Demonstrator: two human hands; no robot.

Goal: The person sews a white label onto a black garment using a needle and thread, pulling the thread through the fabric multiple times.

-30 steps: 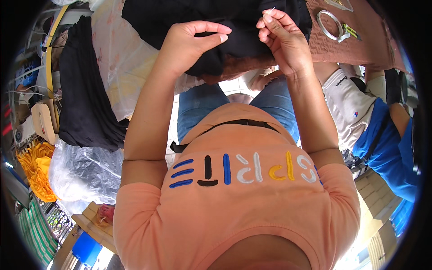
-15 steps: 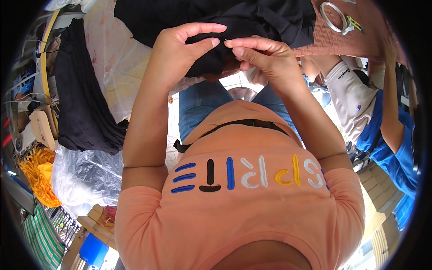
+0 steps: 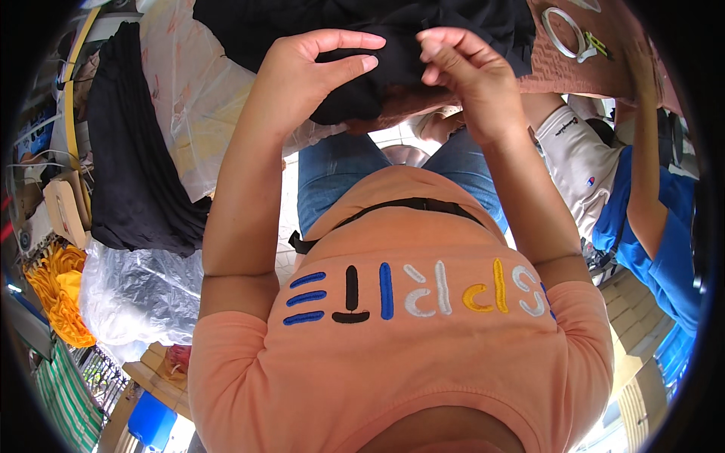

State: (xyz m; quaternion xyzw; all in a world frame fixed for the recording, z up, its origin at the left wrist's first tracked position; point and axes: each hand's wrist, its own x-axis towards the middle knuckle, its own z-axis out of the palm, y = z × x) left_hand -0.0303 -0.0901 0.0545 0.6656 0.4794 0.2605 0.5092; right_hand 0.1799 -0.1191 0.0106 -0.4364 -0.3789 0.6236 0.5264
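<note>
My left hand point(image 3: 321, 72) is over the near part of a black cloth point(image 3: 272, 23). Its thumb and forefinger stretch out with a gap between them, and nothing shows in that gap. To its right, my right hand point(image 3: 476, 75) is raised with thumb and forefinger pinched together. Whatever those fingertips hold is too small to make out. The black cloth lies bunched beneath both hands and reaches over the near edge of a brown-covered table point(image 3: 547, 83).
A white ring point(image 3: 560, 32) and yellow-green thread snips point(image 3: 596, 47) lie on the right. Beyond them sits another person in a blue shirt point(image 3: 672, 249). On the left are hanging black fabric point(image 3: 140, 166), clear plastic point(image 3: 143, 291) and an orange cloth bundle point(image 3: 60, 291).
My right hand has moved right and away from my left hand, its pinch kept. A small pale tip seen at its fingertips earlier no longer shows. My left hand has barely shifted.
</note>
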